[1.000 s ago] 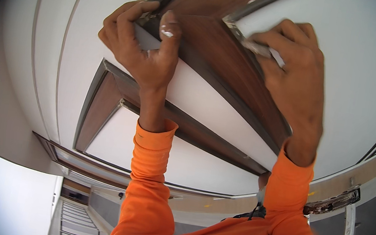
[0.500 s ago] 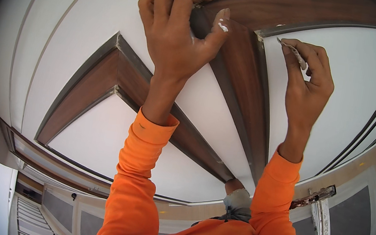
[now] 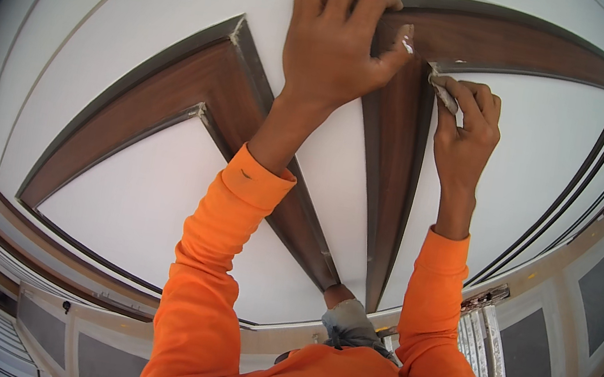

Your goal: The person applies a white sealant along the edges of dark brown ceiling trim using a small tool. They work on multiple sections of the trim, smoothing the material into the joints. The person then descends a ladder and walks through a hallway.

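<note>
My left hand rests with spread, bent fingers over the outer corner of a dark brown wood-look trim edged in dark grey. A white smear marks its thumb. My right hand pinches a small, putty-smeared greyish-white strip between thumb and fingers. The strip's tip meets the inner corner of the trim, where pale filler shows. What the strip is made of is unclear. My left fingertips are partly hidden behind the hand.
A second brown trim forms an angle at the left, with pale filler at its corners. White panels lie between the trims. Lower right stands a paint-splattered metal ladder-like frame. A trouser leg in grey cloth shows below.
The view has shifted, with the trims sitting differently in it. My right hand has brought the strip from away from the trim to its inner corner. My left hand stays at the outer corner.
</note>
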`<state>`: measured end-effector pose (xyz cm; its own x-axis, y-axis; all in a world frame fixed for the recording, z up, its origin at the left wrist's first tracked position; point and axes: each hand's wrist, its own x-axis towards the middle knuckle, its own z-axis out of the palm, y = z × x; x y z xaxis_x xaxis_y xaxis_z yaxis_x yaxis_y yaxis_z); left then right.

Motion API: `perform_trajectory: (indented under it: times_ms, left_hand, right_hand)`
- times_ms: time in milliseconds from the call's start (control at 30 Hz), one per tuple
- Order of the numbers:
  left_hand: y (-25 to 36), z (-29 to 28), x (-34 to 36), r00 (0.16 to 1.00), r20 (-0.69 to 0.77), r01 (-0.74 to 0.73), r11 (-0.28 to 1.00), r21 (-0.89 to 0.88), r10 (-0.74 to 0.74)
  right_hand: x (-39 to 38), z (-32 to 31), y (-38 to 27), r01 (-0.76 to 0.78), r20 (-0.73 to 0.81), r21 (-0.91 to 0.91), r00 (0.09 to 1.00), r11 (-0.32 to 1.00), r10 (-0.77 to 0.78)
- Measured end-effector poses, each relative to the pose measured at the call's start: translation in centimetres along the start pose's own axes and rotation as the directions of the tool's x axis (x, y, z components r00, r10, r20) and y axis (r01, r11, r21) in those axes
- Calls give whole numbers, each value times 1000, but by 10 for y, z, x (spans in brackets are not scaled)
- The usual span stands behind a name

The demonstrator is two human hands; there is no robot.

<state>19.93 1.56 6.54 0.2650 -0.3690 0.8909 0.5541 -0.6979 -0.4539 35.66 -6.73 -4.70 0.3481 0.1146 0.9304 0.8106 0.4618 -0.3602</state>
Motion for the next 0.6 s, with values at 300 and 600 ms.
perform_trajectory:
  times_ms: [300, 600]
  left_hand:
    - [-2, 1, -4, 999, -37, -10, 1000, 10, 10]
    - [-6, -6, -3, 999, -31, -14, 999, -40, 13]
  right_hand:
    - [9, -1, -4, 176, 42, -175, 984, 969, -171]
    - [35, -11, -14, 509, 305, -314, 853, 801, -423]
